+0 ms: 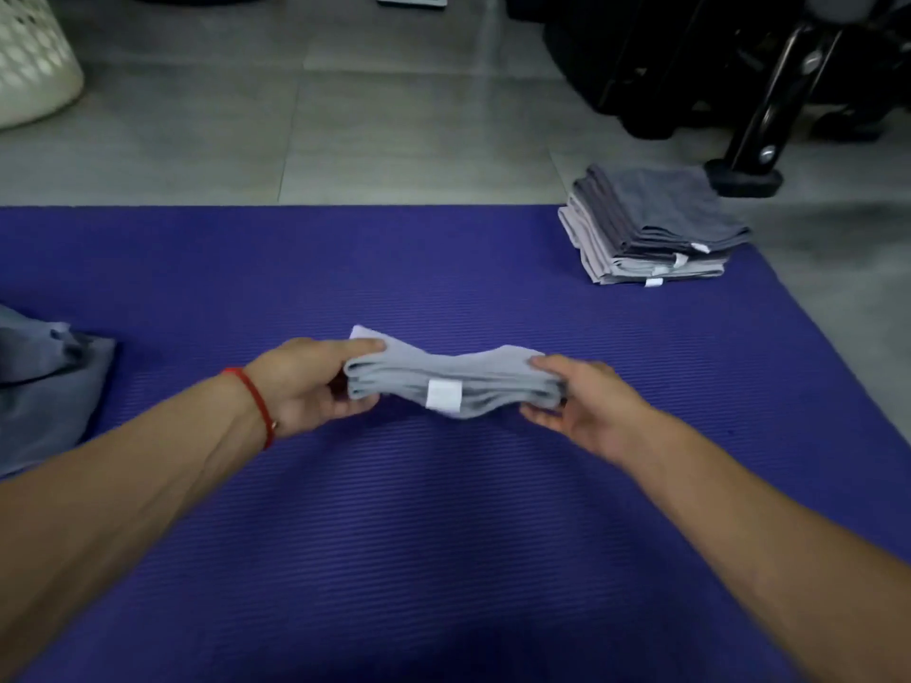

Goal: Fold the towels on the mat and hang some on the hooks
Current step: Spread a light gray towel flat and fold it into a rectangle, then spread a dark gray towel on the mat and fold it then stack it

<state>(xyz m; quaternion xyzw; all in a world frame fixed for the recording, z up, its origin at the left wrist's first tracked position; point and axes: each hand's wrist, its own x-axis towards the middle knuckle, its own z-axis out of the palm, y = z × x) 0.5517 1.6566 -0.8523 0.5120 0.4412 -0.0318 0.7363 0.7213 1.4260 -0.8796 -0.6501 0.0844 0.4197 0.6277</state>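
Observation:
A folded light grey towel point(453, 379) with a white tag hangs a little above the middle of the purple mat point(443, 534). My left hand point(308, 386) grips its left end, thumb on top and fingers underneath. My right hand point(577, 399) pinches its right end the same way. A neat stack of folded grey towels point(650, 226) sits at the mat's far right corner. A loose pile of unfolded grey towels point(44, 382) lies at the mat's left edge.
Grey tiled floor lies beyond the mat. A white perforated laundry basket point(32, 61) stands at the far left. A black metal frame with a foot point(749, 140) stands at the far right, just behind the folded stack.

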